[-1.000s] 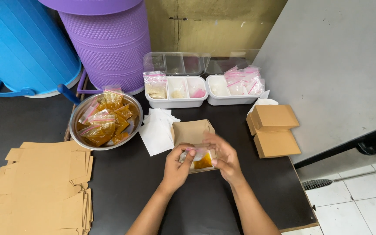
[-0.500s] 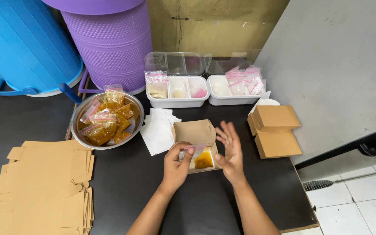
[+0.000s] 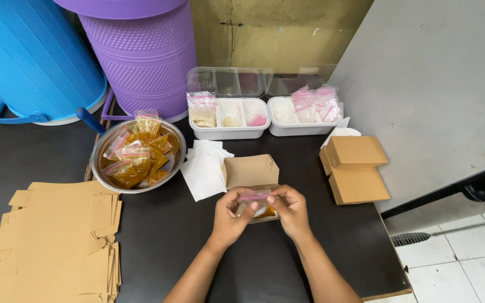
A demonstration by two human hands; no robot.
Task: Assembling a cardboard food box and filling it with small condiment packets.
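A small clear zip bag (image 3: 255,197) with a pink strip along its top is pinched between my left hand (image 3: 228,216) and my right hand (image 3: 290,210). Both hands hold it just above an open brown cardboard box (image 3: 252,170) on the black table; the box lid stands up behind them. Something yellow-orange shows inside the box below my fingers. A pile of white paper sheets (image 3: 204,168) lies right beside the box on its left.
A metal bowl (image 3: 108,179) holds several yellow-filled bags. Flat brown box blanks (image 3: 57,235) lie at the left. Two shut brown boxes (image 3: 357,168) sit right. White trays (image 3: 228,126) with small bags stand behind, before blue (image 3: 29,56) and purple (image 3: 141,62) tubs.
My right hand, held open beside the box half a second ago, has come back in. Both hands now hold a small zip bag over the open box.
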